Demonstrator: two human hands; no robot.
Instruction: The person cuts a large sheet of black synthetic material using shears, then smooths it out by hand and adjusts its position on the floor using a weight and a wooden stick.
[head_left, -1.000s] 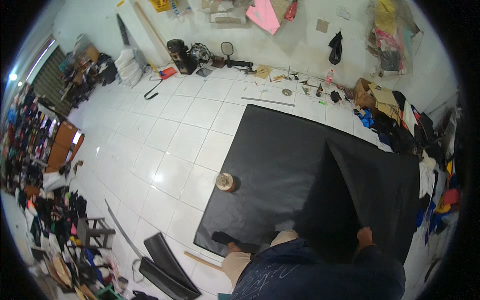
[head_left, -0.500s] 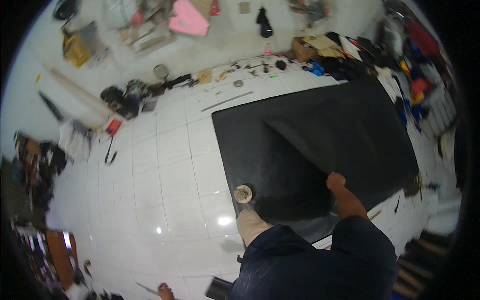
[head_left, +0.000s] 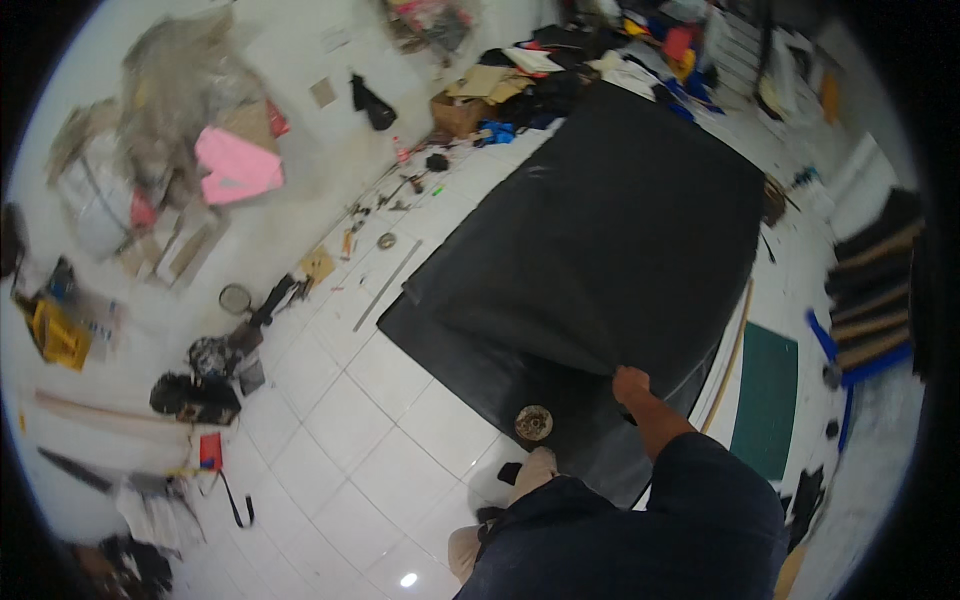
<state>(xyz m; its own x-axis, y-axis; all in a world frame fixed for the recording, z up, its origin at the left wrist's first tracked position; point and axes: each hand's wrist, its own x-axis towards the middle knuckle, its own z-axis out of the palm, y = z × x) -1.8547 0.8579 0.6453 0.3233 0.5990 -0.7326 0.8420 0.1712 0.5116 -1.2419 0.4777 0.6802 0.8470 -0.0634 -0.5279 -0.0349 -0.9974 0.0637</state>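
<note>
A large black sheet (head_left: 620, 220), smooth like vinyl or leather, lies spread over the white tiled floor. My right hand (head_left: 631, 384) is closed on the edge of its upper layer, lifting it into a raised fold. Below that fold the lower layer (head_left: 590, 455) shows, dark and flat. A round, worn disc (head_left: 534, 423) rests on the lower layer, left of my right hand and close to my knee. My left hand is out of the picture.
A metal ruler-like strip (head_left: 388, 286) lies by the sheet's far left edge. Right of the sheet are a long thin wooden strip (head_left: 728, 355) and a green mat (head_left: 765, 400). Small tools and a tape roll (head_left: 387, 241) line the wall. Cloth and a cardboard box (head_left: 457, 115) are piled at the back.
The view has turned to the right. My right hand has drawn the upper layer nearer to the disc, covering more of the lower one. My left hand, low at the left before, has left the picture.
</note>
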